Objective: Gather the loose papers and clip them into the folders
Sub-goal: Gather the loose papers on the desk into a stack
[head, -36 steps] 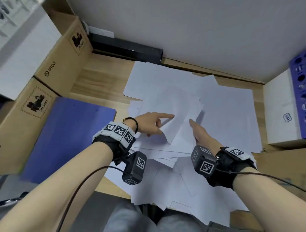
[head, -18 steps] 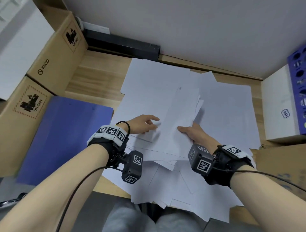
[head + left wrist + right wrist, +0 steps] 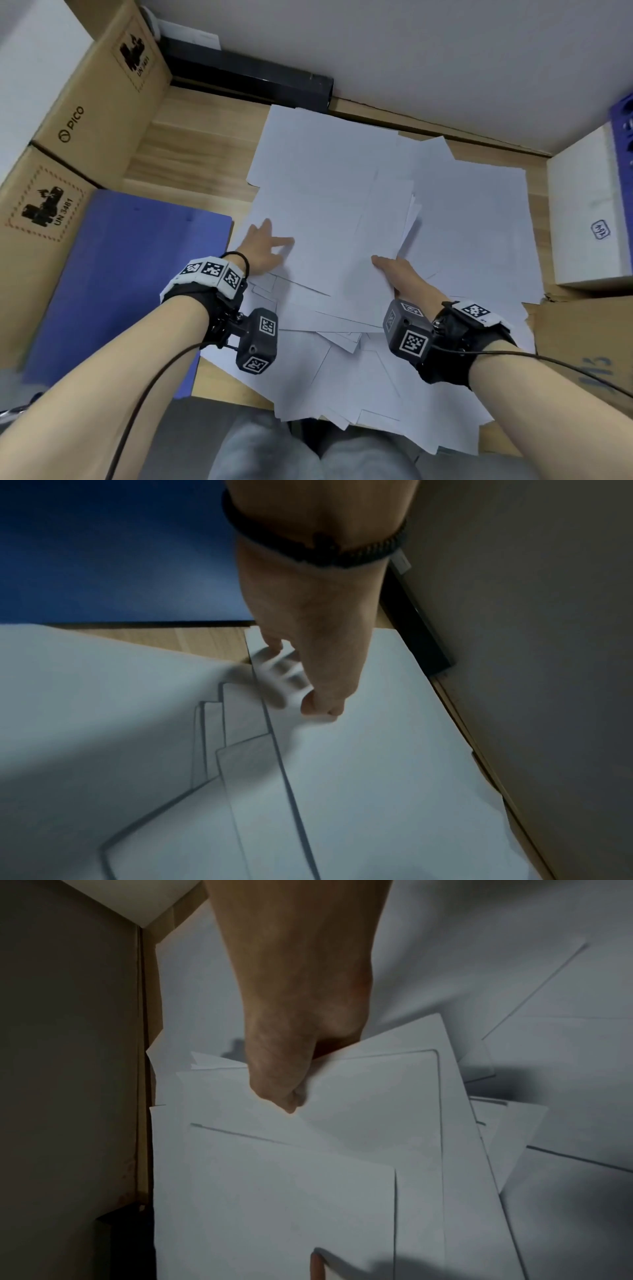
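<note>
A loose heap of plain white papers (image 3: pixel 342 178) sprawls over the middle of the wooden table (image 3: pixel 191 137), smooth rectangular sheets fanned at odd angles, some overhanging the near edge. The right hand (image 3: pixel 399 274) pinches a thin stack at its near edge, thumb on top. The left hand (image 3: pixel 263 250) has its fingers tucked under a sheet's left edge, thumb above. A flat blue folder (image 3: pixel 120 274) lies at the table's left edge, just beside the heap. Cardboard boxes (image 3: pixel 102 113) line the left side; a white box (image 3: pixel 589 219) stands at the right edge.
</note>
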